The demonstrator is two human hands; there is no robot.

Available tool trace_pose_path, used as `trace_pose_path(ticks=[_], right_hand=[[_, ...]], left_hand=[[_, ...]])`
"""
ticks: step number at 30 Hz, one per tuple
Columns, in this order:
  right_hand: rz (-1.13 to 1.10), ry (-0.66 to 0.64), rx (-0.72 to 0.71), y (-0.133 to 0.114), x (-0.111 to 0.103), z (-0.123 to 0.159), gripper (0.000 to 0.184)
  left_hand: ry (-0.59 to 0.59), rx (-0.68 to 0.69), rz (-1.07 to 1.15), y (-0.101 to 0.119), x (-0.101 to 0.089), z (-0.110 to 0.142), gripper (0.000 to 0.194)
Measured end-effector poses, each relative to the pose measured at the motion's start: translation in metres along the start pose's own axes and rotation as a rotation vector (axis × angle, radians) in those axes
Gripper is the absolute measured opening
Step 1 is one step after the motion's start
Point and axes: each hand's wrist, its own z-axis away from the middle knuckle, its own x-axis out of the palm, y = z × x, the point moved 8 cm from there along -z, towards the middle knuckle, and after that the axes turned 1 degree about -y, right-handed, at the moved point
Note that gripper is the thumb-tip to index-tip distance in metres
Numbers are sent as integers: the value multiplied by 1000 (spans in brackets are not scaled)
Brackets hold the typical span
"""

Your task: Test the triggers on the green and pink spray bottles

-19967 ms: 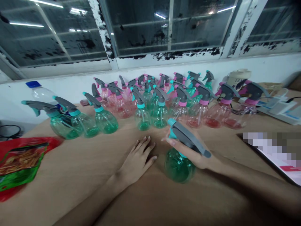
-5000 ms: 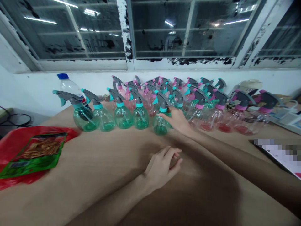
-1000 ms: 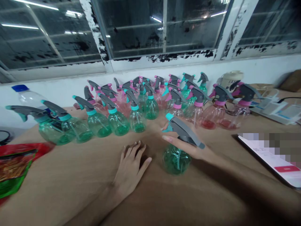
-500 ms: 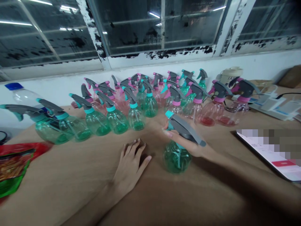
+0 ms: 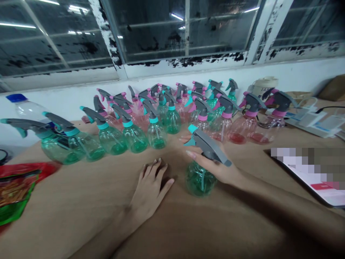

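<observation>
My right hand is wrapped round the neck of a green spray bottle with a grey trigger head and teal nozzle, which stands on the brown table apart from the others. To its left my left hand lies flat on the table, fingers stretched out, holding nothing. Behind them a row of green spray bottles runs leftward, and pink spray bottles stand to the right.
A clear plastic drink bottle with a blue cap stands at the far left. A red and green snack bag lies at the left edge. A phone or tablet lies at the right, white devices behind it. The wall and windows close the back.
My right hand has shifted the green spray bottle slightly left and forward in the last second. My left hand has stayed flat on the table.
</observation>
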Motion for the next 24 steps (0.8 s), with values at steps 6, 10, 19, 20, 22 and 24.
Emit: trace_pose_path(ticks=[6, 10, 19, 20, 22, 24], right_hand=[[-40, 14, -11, 0, 1, 2, 23], [23, 2, 4, 5, 2, 1, 28], [77, -15, 22, 6, 2, 0, 25], [88, -15, 30, 5, 2, 0, 24], [110, -22, 55, 4, 2, 0, 20], [117, -32, 82, 3, 2, -1, 15]], left_hand=[[-9, 15, -17, 1, 0, 0, 44], [10, 26, -26, 1, -1, 0, 44], [10, 32, -37, 1, 0, 1, 44], [10, 30, -36, 1, 0, 1, 44], [12, 24, -33, 1, 0, 1, 43], [13, 22, -32, 1, -1, 1, 42]])
